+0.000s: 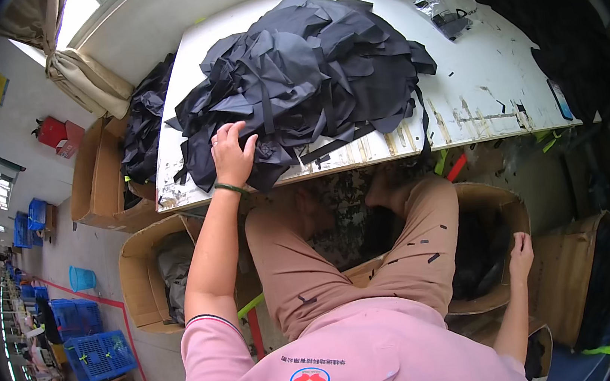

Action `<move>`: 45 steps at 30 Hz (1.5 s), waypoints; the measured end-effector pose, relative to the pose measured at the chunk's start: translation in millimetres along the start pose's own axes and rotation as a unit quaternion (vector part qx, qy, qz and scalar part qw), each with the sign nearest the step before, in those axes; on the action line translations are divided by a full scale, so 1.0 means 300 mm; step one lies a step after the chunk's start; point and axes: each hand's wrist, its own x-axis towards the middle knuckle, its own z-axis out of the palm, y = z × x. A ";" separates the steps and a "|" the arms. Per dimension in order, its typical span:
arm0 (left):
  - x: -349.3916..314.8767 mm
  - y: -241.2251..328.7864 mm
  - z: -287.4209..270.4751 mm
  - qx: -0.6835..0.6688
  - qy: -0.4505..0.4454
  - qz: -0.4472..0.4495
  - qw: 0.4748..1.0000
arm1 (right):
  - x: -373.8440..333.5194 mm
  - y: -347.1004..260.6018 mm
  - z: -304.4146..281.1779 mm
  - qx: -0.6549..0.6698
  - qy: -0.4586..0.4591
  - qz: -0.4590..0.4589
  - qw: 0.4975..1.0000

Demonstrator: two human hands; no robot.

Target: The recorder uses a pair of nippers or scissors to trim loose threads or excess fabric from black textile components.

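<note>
A large heap of thin black and dark grey fabric pieces point(306, 70) lies on the white table point(489, 87) in front of me. My left hand point(232, 155) rests at the heap's near left edge, fingers apart, touching the dark fabric without gripping it. Off to my right, my right hand point(521, 252) is beside the rim of a cardboard box point(513, 204), its fingers curled together. Whether anything is between those fingers is too small to see. Dark material point(475, 261) fills part of that box.
Another cardboard box point(141, 273) with grey cloth stands by my left leg. A clear plastic bag point(438, 6) and a phone point(559, 100) lie on the table's right side. Black fabric point(542, 28) is piled at far right. Blue crates point(98, 357) stand at left.
</note>
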 end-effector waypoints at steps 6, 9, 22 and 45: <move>0.106 -0.008 0.001 0.151 -0.055 0.015 0.987 | -0.014 -0.491 0.143 0.086 -0.156 -0.095 0.980; 0.123 0.033 -0.047 0.101 -0.015 0.003 0.995 | -0.054 -0.603 0.250 0.124 -0.142 -0.239 0.952; -0.245 0.306 0.078 -0.281 -0.061 0.105 0.952 | -0.139 -1.049 0.731 0.406 -0.397 -0.004 0.823; -0.223 0.031 -0.386 -0.663 0.207 -0.136 0.706 | -0.159 -1.201 0.867 0.311 -0.372 -0.175 0.857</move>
